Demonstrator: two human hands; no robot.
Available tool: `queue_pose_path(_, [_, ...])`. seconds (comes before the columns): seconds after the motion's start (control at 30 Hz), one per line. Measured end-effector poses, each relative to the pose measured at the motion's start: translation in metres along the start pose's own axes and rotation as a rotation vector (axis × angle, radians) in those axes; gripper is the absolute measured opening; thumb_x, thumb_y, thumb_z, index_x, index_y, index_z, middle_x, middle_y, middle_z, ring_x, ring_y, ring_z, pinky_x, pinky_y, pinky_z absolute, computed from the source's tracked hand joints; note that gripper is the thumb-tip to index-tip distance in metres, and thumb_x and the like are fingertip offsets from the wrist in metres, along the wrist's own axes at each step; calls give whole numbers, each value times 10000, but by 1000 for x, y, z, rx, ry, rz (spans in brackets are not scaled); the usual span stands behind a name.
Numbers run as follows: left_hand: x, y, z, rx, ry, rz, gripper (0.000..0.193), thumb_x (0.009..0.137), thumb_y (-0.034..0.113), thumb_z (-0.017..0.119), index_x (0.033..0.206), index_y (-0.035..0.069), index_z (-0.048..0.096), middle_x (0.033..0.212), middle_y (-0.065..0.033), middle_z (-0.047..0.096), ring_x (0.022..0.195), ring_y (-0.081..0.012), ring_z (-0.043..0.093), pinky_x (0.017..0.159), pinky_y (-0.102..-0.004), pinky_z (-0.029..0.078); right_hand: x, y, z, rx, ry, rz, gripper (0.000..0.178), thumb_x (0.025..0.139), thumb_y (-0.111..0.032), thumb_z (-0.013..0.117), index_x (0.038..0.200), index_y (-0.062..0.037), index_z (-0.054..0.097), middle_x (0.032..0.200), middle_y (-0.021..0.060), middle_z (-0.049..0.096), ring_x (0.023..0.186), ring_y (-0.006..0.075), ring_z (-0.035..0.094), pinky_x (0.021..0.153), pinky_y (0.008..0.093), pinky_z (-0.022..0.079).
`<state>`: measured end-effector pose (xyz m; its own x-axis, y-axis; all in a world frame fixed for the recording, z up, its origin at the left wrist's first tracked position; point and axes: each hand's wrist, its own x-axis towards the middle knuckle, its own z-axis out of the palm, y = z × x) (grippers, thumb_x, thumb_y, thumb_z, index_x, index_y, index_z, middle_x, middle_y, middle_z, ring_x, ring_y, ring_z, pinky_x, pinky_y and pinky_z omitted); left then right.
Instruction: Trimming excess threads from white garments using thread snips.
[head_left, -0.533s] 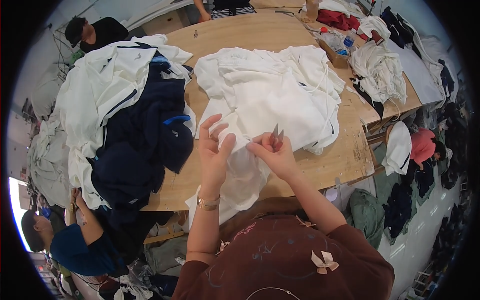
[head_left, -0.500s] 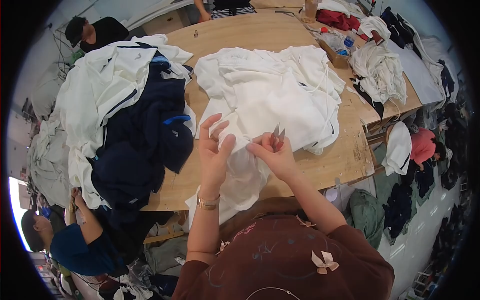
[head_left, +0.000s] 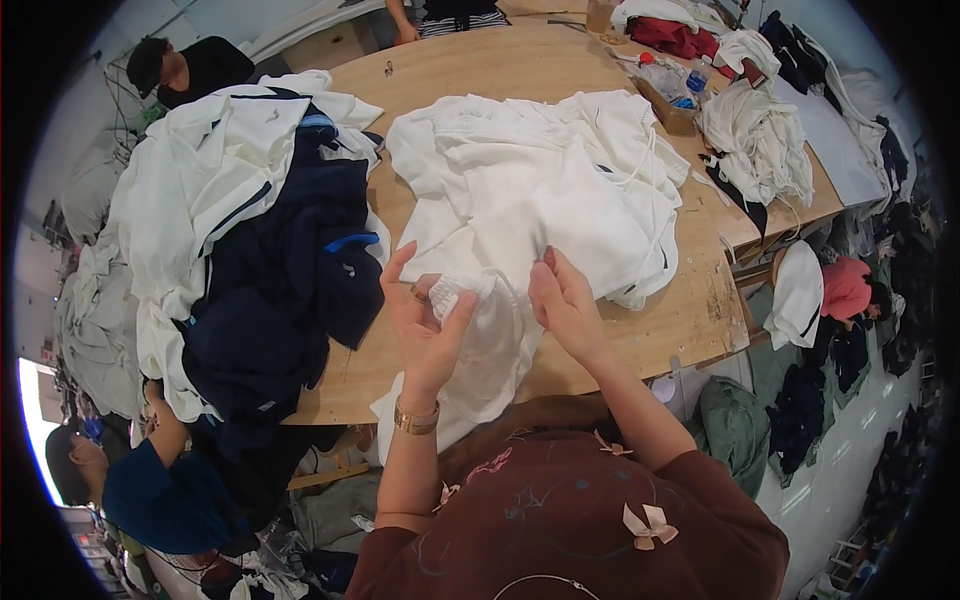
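A white garment (head_left: 560, 200) lies spread on the wooden table, and one part of it hangs over the near edge. My left hand (head_left: 428, 340) is closed on its gathered, ribbed cuff (head_left: 458, 292), thumb in front and the index finger stretched up. Just to the right, my right hand (head_left: 568, 310) is closed around small thread snips (head_left: 541, 241). Only a blurred bit of the blades shows above the fingers; the rest is hidden in the hand. The right fingers are apart from the cuff.
White garments (head_left: 215, 150) and navy garments (head_left: 270, 290) are heaped at the table's left. A box of small items (head_left: 668, 105) and a white cloth pile (head_left: 755, 140) stand at far right. One person (head_left: 165, 490) works at lower left; others are farther off.
My right hand has drawn back from the cloth and turned, so the snips' red handles no longer show. My left hand has tilted, bringing the ribbed cuff into view.
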<state>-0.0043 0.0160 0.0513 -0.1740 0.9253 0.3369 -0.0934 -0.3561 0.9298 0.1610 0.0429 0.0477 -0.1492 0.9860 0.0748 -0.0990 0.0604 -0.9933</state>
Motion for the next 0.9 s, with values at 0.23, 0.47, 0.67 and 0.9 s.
queue_pose_path(0.23, [2,6,-4,-106,-37,-96,692,757,-78,617,1308,92,235,960,-51,498,864,-99,525,738,-215,451,-13,-4,-2,-608,-74,-317,289,843,-269,638,746,-33,504,540,76,457,451,163,414,459,272,344])
queue_pose_path(0.47, [3,4,-10,-113,-130,-72,669,768,-29,599,1308,90,224,920,-54,534,855,-114,543,758,-232,440,-14,-12,-7,-774,-18,-511,366,791,-378,666,648,-78,513,538,61,519,437,245,495,406,319,362])
queue_pose_path(0.67, [3,2,-10,-143,-154,-94,646,765,-13,593,1289,85,228,902,-59,543,860,-128,551,765,-243,440,-13,-9,-10,-816,-35,-632,361,780,-384,671,641,-92,509,537,40,515,434,230,506,397,314,351])
queue_pose_path(0.9, [4,4,-10,-133,-204,-93,636,767,-5,583,1290,79,230,905,-79,571,872,-148,576,793,-255,441,-12,-9,-11,-863,-39,-674,369,779,-403,665,651,-100,499,529,28,506,423,220,496,392,313,340])
